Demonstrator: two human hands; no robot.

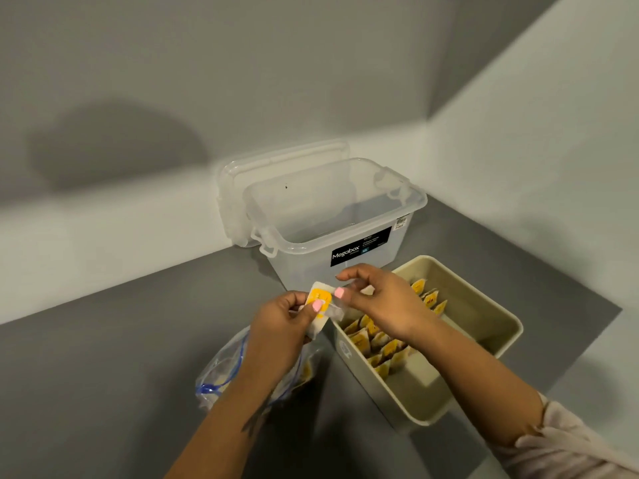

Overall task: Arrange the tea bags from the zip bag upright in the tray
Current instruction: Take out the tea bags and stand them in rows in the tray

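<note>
Above the tray [498,344], left hand [276,337], right hand [383,305], pinching 1 tea bag [320,305]

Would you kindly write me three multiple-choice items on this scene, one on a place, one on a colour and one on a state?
1. Where does the zip bag lie?
A. inside the clear box
B. on the counter under the left forearm
C. in the tray

2. What colour is the label on the tea bag in the hands?
A. yellow
B. green
C. blue

3. How is the clear box?
A. shut with its lid
B. full of tea bags
C. open, lid behind it

Answers: 1 B, it lies left of the tray beneath the left hand. 2 A, the label between left hand and right hand is yellow. 3 C, the lid leans behind it.
</note>
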